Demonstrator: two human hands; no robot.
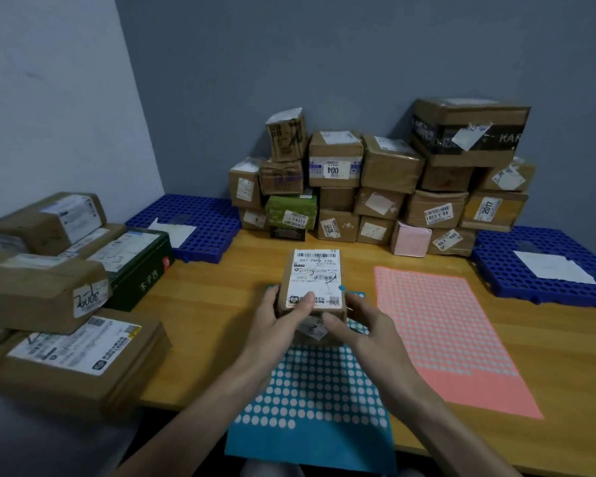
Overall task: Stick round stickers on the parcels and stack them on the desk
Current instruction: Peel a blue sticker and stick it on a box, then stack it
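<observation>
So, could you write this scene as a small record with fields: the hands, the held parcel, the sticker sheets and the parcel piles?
held parcel: small brown box, white shipping label on top, held above the blue sticker sheet
left hand: grips the box's near left side, thumb on the label
right hand: grips its near right corner
blue sticker sheet: flat on the desk, under the hands
pink sticker sheet: flat on the desk, further right
back pile: parcels stacked against the wall
left pile: larger parcels at the desk's left edge
</observation>
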